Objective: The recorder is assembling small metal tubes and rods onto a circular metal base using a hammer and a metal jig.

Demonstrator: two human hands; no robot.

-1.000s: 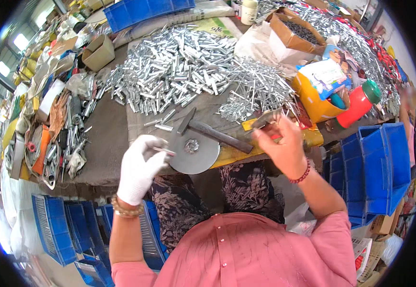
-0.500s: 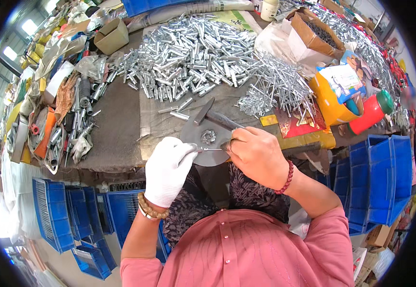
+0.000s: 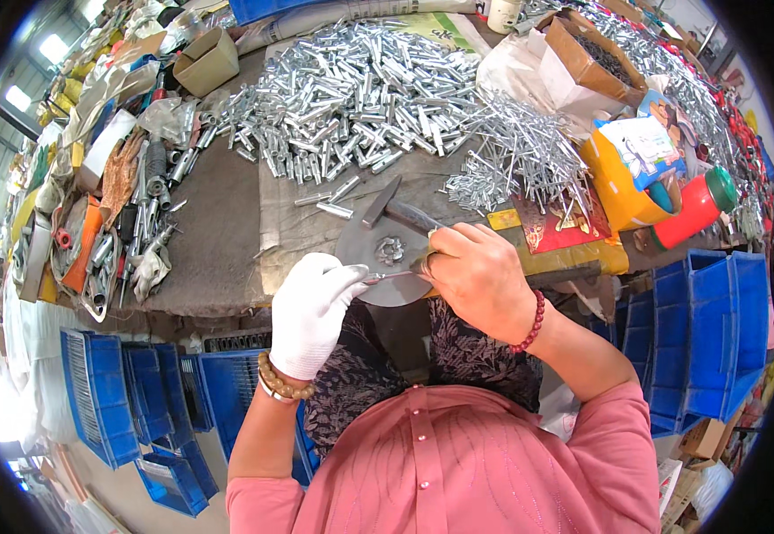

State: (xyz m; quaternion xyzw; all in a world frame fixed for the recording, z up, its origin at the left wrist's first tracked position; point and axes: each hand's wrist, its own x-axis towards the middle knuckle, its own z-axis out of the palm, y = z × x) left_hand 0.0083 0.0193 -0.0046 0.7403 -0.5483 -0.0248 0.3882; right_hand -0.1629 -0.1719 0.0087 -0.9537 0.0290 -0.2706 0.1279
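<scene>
My left hand (image 3: 311,307), in a white glove, pinches a small silver metal sleeve (image 3: 372,279) over the near part of a round grey metal plate (image 3: 356,245). Facing it, my bare right hand (image 3: 480,280) is closed on a thin metal pin (image 3: 397,274), whose tip points at the sleeve. Whether the pin has entered the sleeve is too small to tell. On the plate lie a hammer (image 3: 380,206), its handle running toward my right fingers, and a little clump of metal bits (image 3: 391,250).
A large heap of silver sleeves (image 3: 351,98) covers the far bench, with a pile of thin pins (image 3: 520,156) to its right. Tools (image 3: 142,214) crowd the left side. A red bottle (image 3: 685,212) lies at right. Blue crates (image 3: 703,334) stand below the bench.
Both hands stay facing each other over the plate. The visible length of the pin between them looks slightly shorter, and the view has shifted a little.
</scene>
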